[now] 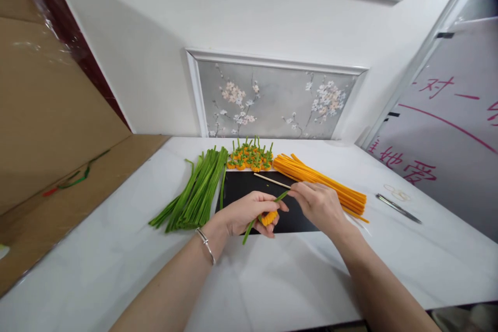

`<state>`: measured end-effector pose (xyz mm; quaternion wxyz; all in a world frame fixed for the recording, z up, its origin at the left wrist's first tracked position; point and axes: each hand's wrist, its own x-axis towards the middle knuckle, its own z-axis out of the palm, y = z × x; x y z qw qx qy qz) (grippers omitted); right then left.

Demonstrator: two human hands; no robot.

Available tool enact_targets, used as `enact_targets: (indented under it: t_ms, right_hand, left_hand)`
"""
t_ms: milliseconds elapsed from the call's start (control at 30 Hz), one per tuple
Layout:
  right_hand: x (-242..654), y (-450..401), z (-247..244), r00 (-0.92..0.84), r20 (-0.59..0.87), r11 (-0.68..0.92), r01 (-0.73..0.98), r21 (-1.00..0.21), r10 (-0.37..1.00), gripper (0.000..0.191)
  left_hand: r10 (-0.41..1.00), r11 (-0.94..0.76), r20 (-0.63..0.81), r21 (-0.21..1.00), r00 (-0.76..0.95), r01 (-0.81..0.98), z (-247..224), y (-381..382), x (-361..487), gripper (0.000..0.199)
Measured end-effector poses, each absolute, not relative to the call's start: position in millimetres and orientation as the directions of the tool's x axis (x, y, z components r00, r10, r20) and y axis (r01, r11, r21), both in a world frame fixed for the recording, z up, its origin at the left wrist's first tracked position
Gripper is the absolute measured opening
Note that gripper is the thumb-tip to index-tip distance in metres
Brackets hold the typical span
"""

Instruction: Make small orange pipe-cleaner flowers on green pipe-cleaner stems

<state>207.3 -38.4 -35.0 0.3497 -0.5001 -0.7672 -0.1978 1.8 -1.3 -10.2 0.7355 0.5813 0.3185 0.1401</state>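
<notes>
My left hand [254, 212] is closed around a small orange pumpkin [269, 218] of fuzzy pipe cleaner, with a green pipe cleaner [249, 232] running through the fingers and sticking out at both ends. My right hand [317, 205] pinches a thin pale wooden stick [272, 181], whose free end points up and left. The right fingertips also meet the upper end of the green pipe cleaner; whether they grip it I cannot tell. Both hands are above a black mat [241, 187]. Behind it stand several finished-looking orange pumpkins [249, 158] with green stems.
Left of the mat lies a bundle of green pipe cleaners [198, 192]; right of it, a bundle of orange pipe cleaners [322, 181]. Tweezers [399, 208] and clear rubber bands [397, 193] rest farther right on the white table [428, 259]. Cardboard [58, 166] borders the left side.
</notes>
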Motion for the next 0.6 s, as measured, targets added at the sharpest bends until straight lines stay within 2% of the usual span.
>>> enact_targets:
  t_ms: [233,367,433,533,600]
  right_hand:
    - [228,-36,-37,-0.149,0.710,0.332,0.935,-0.126,0.688,0.024]
    - [233,-37,-30,-0.115,0.693,0.300,0.942,-0.153,0.712,0.021]
    - [229,-40,-24,-0.154,0.727,0.343,0.932,-0.119,0.669,0.020]
    - [215,-46,-14,-0.240,0.800,0.447,0.894,-0.039,0.550,0.034]
    - [204,-49,-12,-0.319,0.785,0.529,0.848,-0.014,0.532,0.029]
  left_hand:
    - [0.615,0.297,-0.250,0.952,0.748,0.074,-4,-1,-2,0.026]
    - [0.675,0.204,-0.160,0.979,0.720,0.027,9,-2,-8,0.036]
    - [0.675,0.116,-0.130,0.991,0.726,0.069,16,-4,-10,0.041]
    - [0.683,-0.040,-0.094,0.985,0.724,0.166,23,-9,-11,0.051]
    - [0.668,-0.125,-0.053,0.975,0.742,0.182,25,-11,-9,0.059]
